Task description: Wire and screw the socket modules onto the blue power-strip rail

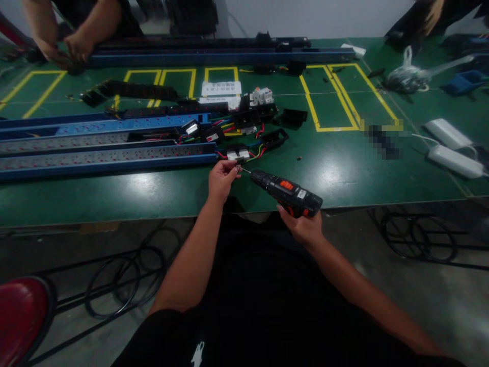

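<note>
My right hand [305, 228] grips a black and orange cordless drill [286, 191] by its handle, above the table's front edge. The drill's thin bit points left, its tip close to the fingers of my left hand [222, 179]. Those fingers are pinched around something small at the bit's tip, too small to name. Just beyond the left hand lie the wired ends of long blue power strips [153, 158], with coloured wires and a black end cap [275, 138].
A green table [183, 196] with yellow tape outlines carries white adapters [454, 160] at right and a plastic bag [407, 76] behind them. Another person's hands [72, 51] work at the far left. A red stool [25, 321] stands below left.
</note>
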`<state>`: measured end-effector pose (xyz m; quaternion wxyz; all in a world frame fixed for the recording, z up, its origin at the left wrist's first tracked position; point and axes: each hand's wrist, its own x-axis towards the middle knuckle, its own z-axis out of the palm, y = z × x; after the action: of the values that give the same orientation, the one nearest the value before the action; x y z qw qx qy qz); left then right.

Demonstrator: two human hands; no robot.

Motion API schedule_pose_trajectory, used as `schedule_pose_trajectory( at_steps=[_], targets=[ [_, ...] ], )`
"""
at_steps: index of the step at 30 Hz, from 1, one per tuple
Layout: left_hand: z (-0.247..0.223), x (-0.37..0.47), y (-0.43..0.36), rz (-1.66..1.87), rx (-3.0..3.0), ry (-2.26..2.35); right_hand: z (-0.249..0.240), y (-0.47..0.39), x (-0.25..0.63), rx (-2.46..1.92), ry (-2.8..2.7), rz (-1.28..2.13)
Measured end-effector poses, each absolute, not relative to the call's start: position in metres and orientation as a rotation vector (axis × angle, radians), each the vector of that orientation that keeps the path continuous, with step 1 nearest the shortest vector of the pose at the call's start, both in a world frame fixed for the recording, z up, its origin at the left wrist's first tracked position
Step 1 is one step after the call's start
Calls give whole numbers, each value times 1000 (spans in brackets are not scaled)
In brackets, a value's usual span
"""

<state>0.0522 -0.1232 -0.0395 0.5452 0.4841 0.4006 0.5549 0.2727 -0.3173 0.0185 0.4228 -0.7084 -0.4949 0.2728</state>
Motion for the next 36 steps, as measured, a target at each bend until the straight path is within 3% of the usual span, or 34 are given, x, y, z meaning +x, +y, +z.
schedule_pose_trajectory(
  at_steps=[24,36],
  targets=[
    [-45,53,-120,1351,1226,1034,18,-314,266,-1724,-1277,550],
    [-38,54,-127,1315,1694,1407,36,-312,266,-1654,-1421,510]
  ],
)
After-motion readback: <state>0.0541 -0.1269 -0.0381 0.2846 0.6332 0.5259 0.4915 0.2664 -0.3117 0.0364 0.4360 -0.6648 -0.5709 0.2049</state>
